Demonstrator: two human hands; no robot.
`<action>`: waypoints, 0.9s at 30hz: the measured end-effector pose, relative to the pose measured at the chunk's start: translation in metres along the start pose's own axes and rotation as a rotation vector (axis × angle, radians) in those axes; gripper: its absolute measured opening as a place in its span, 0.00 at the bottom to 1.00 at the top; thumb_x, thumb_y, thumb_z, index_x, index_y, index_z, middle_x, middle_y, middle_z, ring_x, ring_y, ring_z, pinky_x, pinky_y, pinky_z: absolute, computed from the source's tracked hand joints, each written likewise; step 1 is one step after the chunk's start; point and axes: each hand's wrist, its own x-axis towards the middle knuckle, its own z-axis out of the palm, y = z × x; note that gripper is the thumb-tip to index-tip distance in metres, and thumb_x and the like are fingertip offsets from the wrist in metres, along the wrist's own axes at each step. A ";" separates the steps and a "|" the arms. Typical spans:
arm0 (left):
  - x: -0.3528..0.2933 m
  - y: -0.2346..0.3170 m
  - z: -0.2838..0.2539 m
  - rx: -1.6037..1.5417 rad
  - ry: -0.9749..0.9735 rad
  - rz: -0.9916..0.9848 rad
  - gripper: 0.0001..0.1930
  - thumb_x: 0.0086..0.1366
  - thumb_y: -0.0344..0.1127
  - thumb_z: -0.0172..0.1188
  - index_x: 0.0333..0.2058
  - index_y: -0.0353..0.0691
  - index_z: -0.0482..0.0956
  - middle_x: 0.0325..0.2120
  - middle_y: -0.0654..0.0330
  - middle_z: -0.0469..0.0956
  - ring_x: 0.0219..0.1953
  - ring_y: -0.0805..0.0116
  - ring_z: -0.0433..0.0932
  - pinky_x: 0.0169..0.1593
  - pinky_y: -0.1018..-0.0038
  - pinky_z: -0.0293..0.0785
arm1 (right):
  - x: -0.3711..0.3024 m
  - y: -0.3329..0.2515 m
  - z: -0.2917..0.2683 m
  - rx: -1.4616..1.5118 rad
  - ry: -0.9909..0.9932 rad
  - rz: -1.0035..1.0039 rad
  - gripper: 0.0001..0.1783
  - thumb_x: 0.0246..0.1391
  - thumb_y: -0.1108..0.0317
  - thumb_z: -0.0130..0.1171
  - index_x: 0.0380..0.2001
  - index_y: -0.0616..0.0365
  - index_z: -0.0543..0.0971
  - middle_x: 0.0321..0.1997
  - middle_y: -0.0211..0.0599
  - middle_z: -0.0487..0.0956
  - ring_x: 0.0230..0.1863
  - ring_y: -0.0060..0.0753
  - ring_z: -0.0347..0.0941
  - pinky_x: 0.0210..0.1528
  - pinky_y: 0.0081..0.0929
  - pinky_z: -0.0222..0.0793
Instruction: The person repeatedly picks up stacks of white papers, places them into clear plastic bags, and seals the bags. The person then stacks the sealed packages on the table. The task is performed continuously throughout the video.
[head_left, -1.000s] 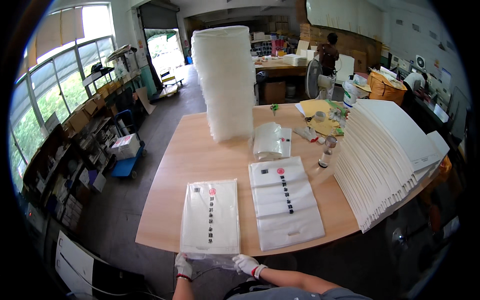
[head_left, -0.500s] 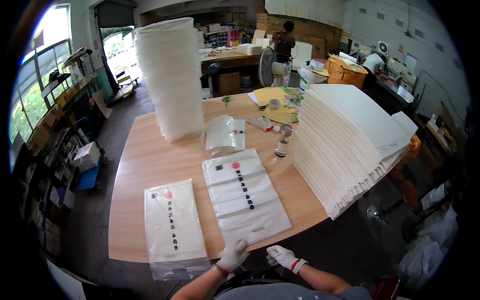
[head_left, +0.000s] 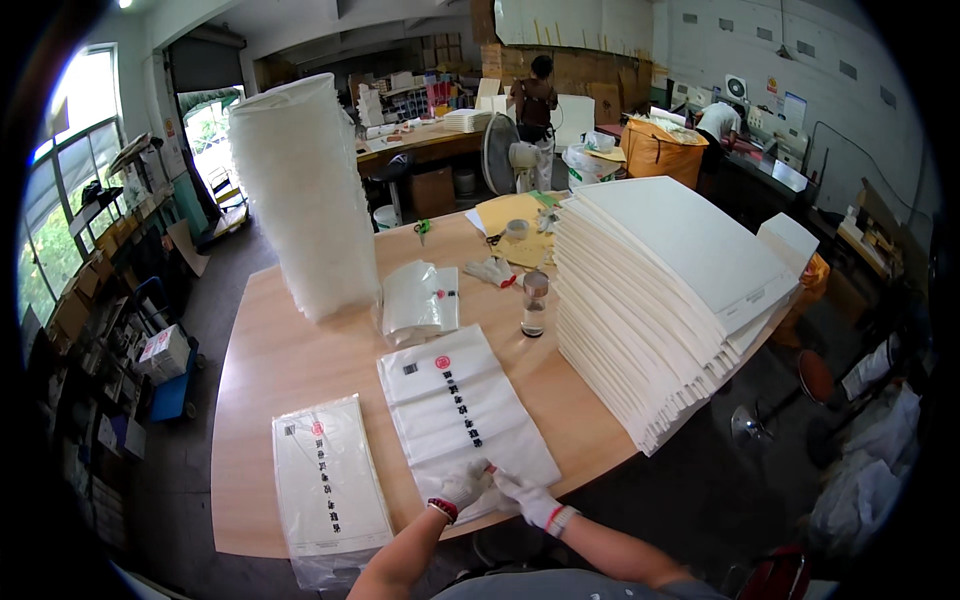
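Glaring daylight enters through left windows (head_left: 82,150); dark fisheye edges curve.

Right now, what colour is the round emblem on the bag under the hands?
The round emblem is red, shown in the head view.

Left hand (head_left: 464,486) close beside right hand (head_left: 526,498)

Gloved hands (head_left: 466,486) numbered two. One worktop (head_left: 245,460) carried one clear-wrapped packet (head_left: 325,490), at least one printed bag (head_left: 455,400), one folded bundle (head_left: 415,305), two white stacks (head_left: 640,310), one bottle (head_left: 534,312) and one tape roll (head_left: 516,229). Co-workers (head_left: 535,105) numbered two; fans (head_left: 498,155), one.
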 end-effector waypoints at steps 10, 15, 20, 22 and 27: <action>0.059 0.014 -0.088 -1.033 0.195 -0.290 0.04 0.61 0.29 0.48 0.35 0.38 0.69 0.20 0.66 0.67 0.18 0.79 0.61 0.24 0.81 0.63 | 0.011 -0.077 0.003 -0.991 0.205 -1.261 0.19 0.44 0.58 0.55 0.40 0.52 0.73 0.37 0.40 0.74 0.43 0.44 0.68 0.45 0.39 0.63; 0.056 0.077 -0.110 -0.915 0.056 -0.108 0.14 0.60 0.27 0.47 0.45 0.33 0.66 0.32 0.58 0.77 0.18 0.82 0.62 0.20 0.84 0.60 | 0.081 -0.047 0.046 -0.886 0.199 -0.801 0.15 0.44 0.63 0.54 0.37 0.55 0.72 0.39 0.42 0.73 0.42 0.47 0.68 0.46 0.36 0.64; 0.053 0.066 -0.095 -0.462 0.108 0.114 0.17 0.58 0.28 0.49 0.46 0.31 0.66 0.30 0.58 0.78 0.22 0.75 0.71 0.27 0.77 0.68 | 0.053 -0.038 0.032 -1.027 -0.004 -0.684 0.17 0.48 0.62 0.48 0.41 0.57 0.72 0.43 0.47 0.73 0.45 0.47 0.68 0.48 0.35 0.63; 0.046 0.065 -0.084 -0.180 0.161 0.203 0.16 0.57 0.30 0.51 0.45 0.31 0.67 0.28 0.57 0.78 0.25 0.68 0.73 0.29 0.73 0.69 | 0.041 -0.031 -0.005 -1.218 -0.211 -0.852 0.18 0.51 0.60 0.46 0.42 0.58 0.71 0.43 0.47 0.73 0.45 0.46 0.69 0.47 0.34 0.64; 0.018 0.089 -0.092 0.321 0.467 0.459 0.23 0.49 0.34 0.61 0.43 0.32 0.67 0.26 0.52 0.75 0.30 0.52 0.73 0.36 0.63 0.69 | -0.119 -0.165 -0.051 -1.020 -0.012 -1.219 0.10 0.52 0.63 0.54 0.37 0.52 0.75 0.35 0.35 0.77 0.34 0.35 0.74 0.36 0.28 0.70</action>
